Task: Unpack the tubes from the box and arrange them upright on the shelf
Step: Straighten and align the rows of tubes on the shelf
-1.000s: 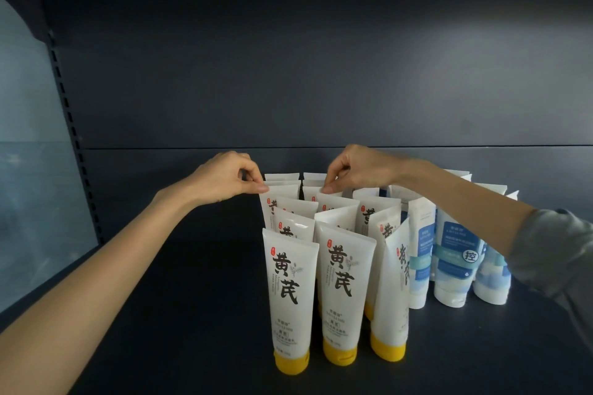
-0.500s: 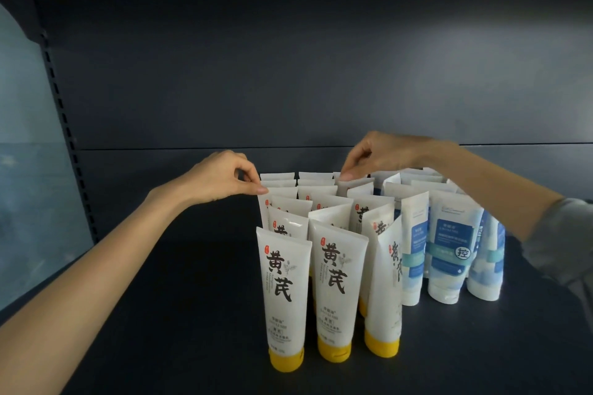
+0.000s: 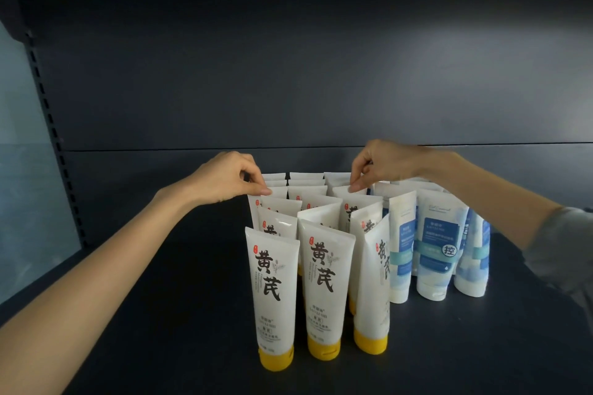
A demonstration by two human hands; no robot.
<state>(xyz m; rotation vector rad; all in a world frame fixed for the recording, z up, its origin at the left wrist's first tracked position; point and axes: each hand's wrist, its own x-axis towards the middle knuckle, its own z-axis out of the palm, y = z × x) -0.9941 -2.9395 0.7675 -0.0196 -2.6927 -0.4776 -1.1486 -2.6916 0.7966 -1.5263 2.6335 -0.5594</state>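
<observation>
Several white tubes with yellow caps (image 3: 277, 292) stand cap-down in three rows on the dark shelf (image 3: 160, 314). My left hand (image 3: 229, 181) pinches the flat top edge of a tube (image 3: 278, 192) in the left row, toward the back. My right hand (image 3: 382, 165) pinches the top of a tube (image 3: 351, 192) in the right row, also toward the back. To the right, several white and blue tubes (image 3: 438, 253) stand upright. No box is in view.
The shelf's dark back panel (image 3: 321, 74) rises right behind the tubes. A slotted upright (image 3: 48, 125) and a pale side panel (image 3: 19, 170) close off the left. Bare shelf surface lies left of and in front of the tubes.
My right hand moved right from the middle row to the right row and now pinches a tube there. My left hand has stayed on its tube. The view has shifted slightly.
</observation>
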